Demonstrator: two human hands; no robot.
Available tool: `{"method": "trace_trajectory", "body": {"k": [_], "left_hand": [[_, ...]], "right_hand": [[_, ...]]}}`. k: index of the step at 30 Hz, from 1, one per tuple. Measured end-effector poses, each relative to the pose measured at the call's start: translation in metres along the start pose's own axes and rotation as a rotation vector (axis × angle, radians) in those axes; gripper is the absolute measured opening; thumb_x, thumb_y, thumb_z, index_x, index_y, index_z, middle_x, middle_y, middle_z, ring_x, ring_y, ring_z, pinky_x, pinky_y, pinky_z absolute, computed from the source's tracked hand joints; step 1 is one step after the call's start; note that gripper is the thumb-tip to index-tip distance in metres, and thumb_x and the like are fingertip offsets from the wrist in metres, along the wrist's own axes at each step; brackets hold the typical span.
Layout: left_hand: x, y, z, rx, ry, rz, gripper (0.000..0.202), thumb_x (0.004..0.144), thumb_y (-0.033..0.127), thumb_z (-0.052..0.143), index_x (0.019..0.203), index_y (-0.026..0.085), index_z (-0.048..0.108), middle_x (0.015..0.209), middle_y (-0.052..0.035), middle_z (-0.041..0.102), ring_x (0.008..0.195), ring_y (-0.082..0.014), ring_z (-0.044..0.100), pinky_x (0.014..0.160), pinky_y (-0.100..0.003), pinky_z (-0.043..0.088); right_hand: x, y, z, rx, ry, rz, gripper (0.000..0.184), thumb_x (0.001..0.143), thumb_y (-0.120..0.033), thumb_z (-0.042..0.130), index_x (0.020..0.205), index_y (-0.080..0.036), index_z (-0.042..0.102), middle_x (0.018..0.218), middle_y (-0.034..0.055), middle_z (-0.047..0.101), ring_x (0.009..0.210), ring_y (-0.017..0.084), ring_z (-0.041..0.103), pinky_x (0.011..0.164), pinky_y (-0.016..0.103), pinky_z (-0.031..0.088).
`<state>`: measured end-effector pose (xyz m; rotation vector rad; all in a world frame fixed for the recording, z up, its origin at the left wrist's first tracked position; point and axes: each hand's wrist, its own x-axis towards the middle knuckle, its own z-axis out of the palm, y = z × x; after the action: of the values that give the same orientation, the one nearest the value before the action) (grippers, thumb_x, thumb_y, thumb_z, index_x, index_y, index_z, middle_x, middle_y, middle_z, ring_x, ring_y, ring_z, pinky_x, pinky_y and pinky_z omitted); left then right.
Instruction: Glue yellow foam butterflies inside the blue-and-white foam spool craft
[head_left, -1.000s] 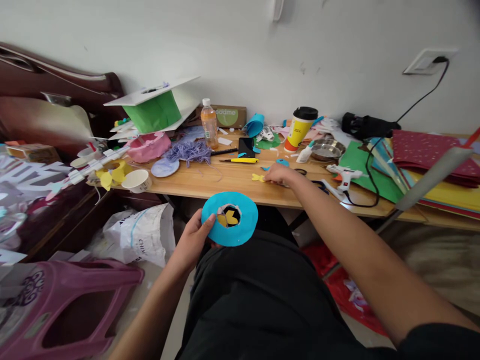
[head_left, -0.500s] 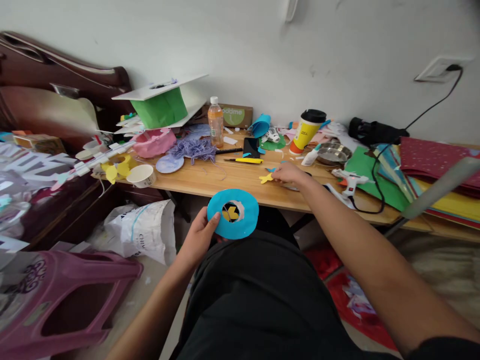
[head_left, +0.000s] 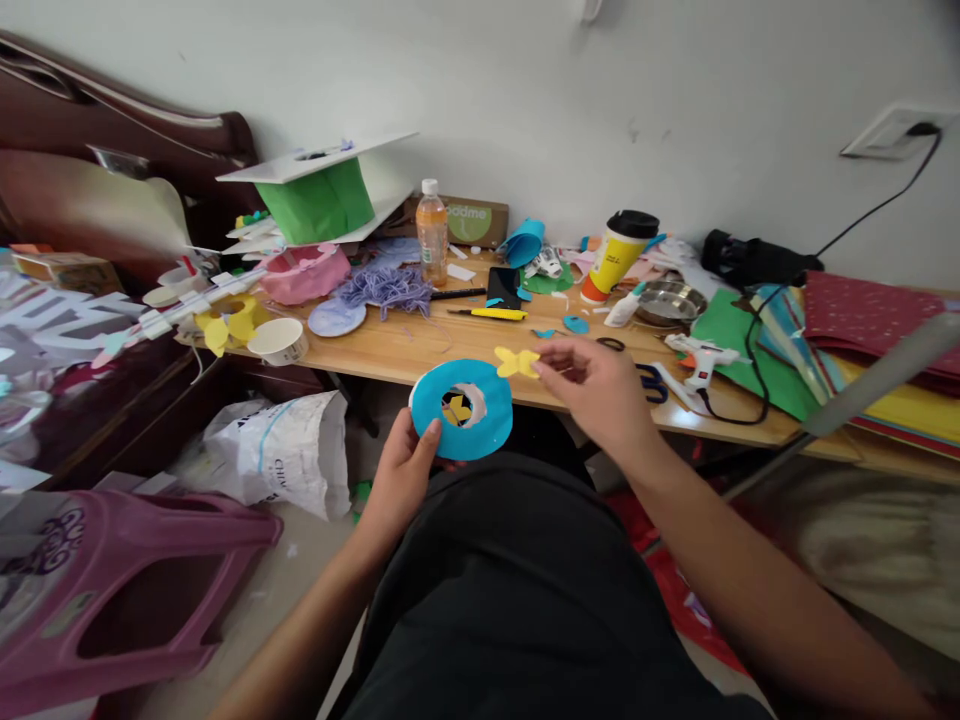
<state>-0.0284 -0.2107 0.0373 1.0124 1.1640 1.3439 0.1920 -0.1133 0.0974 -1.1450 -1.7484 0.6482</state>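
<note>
Between its thumb and fingers, my left hand (head_left: 405, 455) grips the left edge of a blue paper ring (head_left: 491, 425) above my lap. Something yellow shows through the ring's round hole; what it belongs to I cannot make out. My right hand (head_left: 592, 390) pinches a yellow paper butterfly (head_left: 517, 361) by its right side, just above the ring's upper right rim. Whether butterfly and ring touch is unclear. Behind the right hand, dark-blue-handled scissors (head_left: 652, 383) lie partly hidden. A yellow utility knife (head_left: 496, 314) rests on the table past the ring.
On the wooden table (head_left: 405, 345) stand a bottle (head_left: 432, 235), a yellow cup (head_left: 616, 258) and a white paper bowl (head_left: 279, 341). A glue gun (head_left: 703, 362) with a plugged-in cord lies at right. A pink stool (head_left: 142, 570) is at lower left.
My right hand has lifted the yellow butterfly off the table and brought it left and nearer, to the ring. The scissors and a blue paper scrap have come into view. My left hand keeps its hold.
</note>
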Motion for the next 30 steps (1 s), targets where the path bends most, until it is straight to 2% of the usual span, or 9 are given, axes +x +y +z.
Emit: {"method": "trace_trajectory", "body": {"k": [2,4,8,10,13,16,21,26,30], "left_hand": [[-0.002,-0.001,0.004,0.008,0.017,0.03,0.033,0.093,0.049,0.06,0.105,0.021,0.049,0.088,0.0001,0.068,0.068,-0.0145,0.069,0.058,-0.025,0.056],[-0.005,-0.002,0.008,0.0,0.033,0.047,0.031,0.094,0.048,0.059,0.105,0.021,0.05,0.095,-0.0008,0.068,0.071,-0.0138,0.069,0.06,-0.025,0.056],[-0.009,-0.001,0.015,-0.037,0.016,0.03,0.029,0.094,0.045,0.06,0.107,0.02,0.052,0.105,-0.0026,0.068,0.075,-0.0134,0.068,0.063,-0.025,0.058],[-0.01,-0.001,0.018,-0.05,0.014,0.022,0.029,0.094,0.045,0.06,0.107,0.02,0.053,0.106,-0.0027,0.068,0.076,-0.0136,0.068,0.064,-0.026,0.058],[-0.012,-0.001,0.023,-0.049,0.022,0.021,0.027,0.094,0.043,0.06,0.105,0.02,0.054,0.103,-0.0027,0.068,0.078,-0.0143,0.068,0.068,-0.027,0.06],[-0.013,-0.001,0.027,-0.038,0.022,0.016,0.027,0.094,0.043,0.06,0.107,0.02,0.054,0.101,-0.0027,0.068,0.078,-0.015,0.068,0.068,-0.029,0.061],[-0.014,0.0,0.031,-0.028,0.024,0.033,0.027,0.093,0.042,0.062,0.108,0.021,0.054,0.109,-0.0049,0.067,0.085,-0.0177,0.069,0.065,-0.029,0.062],[-0.016,0.0,0.031,-0.018,-0.001,0.032,0.028,0.094,0.04,0.061,0.113,0.022,0.054,0.113,-0.0062,0.067,0.09,-0.0192,0.069,0.07,-0.031,0.063],[-0.018,0.003,0.033,-0.007,-0.006,0.021,0.028,0.093,0.04,0.062,0.113,0.021,0.055,0.115,-0.0072,0.066,0.095,-0.0211,0.069,0.072,-0.032,0.064]], "right_hand": [[-0.024,-0.016,0.004,-0.03,0.071,-0.097,0.019,0.087,-0.027,0.068,0.105,-0.021,0.07,0.085,0.0033,0.073,0.072,0.016,0.068,0.065,0.029,0.058],[-0.042,-0.027,0.006,-0.112,0.155,-0.214,0.024,0.09,-0.023,0.065,0.114,-0.023,0.068,0.089,0.0029,0.074,0.072,0.015,0.068,0.07,0.03,0.06],[-0.061,-0.035,0.005,-0.209,0.208,-0.375,0.037,0.093,-0.015,0.062,0.128,-0.025,0.061,0.094,0.0019,0.075,0.078,0.016,0.071,0.08,0.032,0.061],[-0.065,-0.034,0.005,-0.208,0.176,-0.373,0.033,0.093,-0.014,0.062,0.124,-0.025,0.063,0.094,0.0018,0.076,0.079,0.015,0.071,0.078,0.031,0.061],[-0.067,-0.03,0.007,-0.193,0.101,-0.342,0.019,0.093,-0.013,0.061,0.107,-0.024,0.068,0.094,0.003,0.075,0.082,0.017,0.071,0.077,0.032,0.06],[-0.066,-0.026,0.011,-0.206,0.075,-0.345,0.017,0.094,-0.012,0.057,0.099,-0.024,0.067,0.094,0.0047,0.073,0.088,0.019,0.07,0.08,0.035,0.06],[-0.068,-0.021,0.017,-0.291,0.086,-0.402,0.025,0.096,-0.01,0.053,0.114,-0.023,0.064,0.096,0.0057,0.072,0.089,0.019,0.069,0.082,0.036,0.058],[-0.069,-0.017,0.024,-0.316,0.09,-0.411,0.046,0.099,-0.013,0.051,0.143,-0.024,0.047,0.097,0.0055,0.073,0.09,0.02,0.07,0.085,0.036,0.058],[-0.068,-0.017,0.026,-0.312,0.067,-0.388,0.034,0.099,-0.012,0.051,0.131,-0.022,0.058,0.099,0.0069,0.073,0.091,0.02,0.07,0.083,0.036,0.058]]}}
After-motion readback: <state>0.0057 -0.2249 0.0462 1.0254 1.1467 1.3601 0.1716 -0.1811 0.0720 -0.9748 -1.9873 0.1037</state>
